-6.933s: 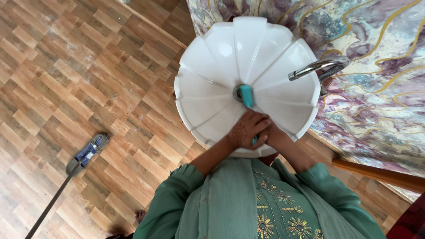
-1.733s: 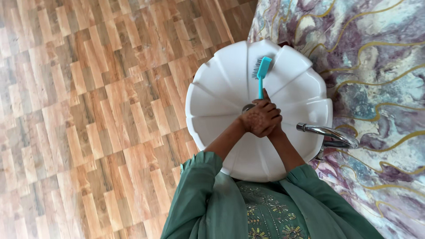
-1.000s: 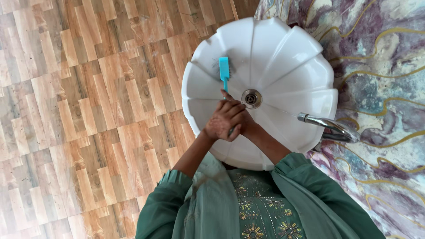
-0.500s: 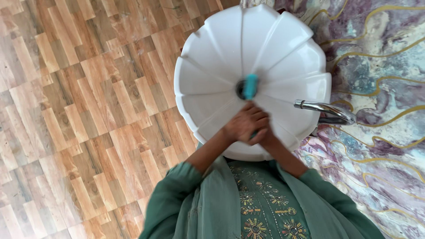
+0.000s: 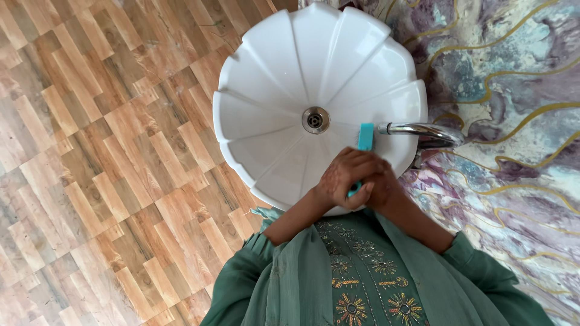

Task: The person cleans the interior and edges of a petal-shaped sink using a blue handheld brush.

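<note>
Half a second ago the brush head lay over the drain; now the turquoise scrub brush (image 5: pixel 365 137) has swung toward the tap, its head resting on the basin wall just beside the spout's tip. Both hands have shifted with it, toward the near right part of the bowl. The left hand (image 5: pixel 349 178) lies on top, its grip pressed shut around the brush handle, a bit of turquoise showing between the fingers. The right hand (image 5: pixel 382 188) sits beside and partly under it, its grip also curled onto the handle, though most of it is covered by the left.

The white fluted sink (image 5: pixel 266 84) stands on a marbled purple tabletop (image 5: pixel 507 72) with gold veins. Its metal drain (image 5: pixel 315 120) is uncovered, near the brush head but apart from it. The chrome tap (image 5: pixel 423 131) reaches in from the right. Wood-patterned floor (image 5: pixel 90 151) fills the left side.
</note>
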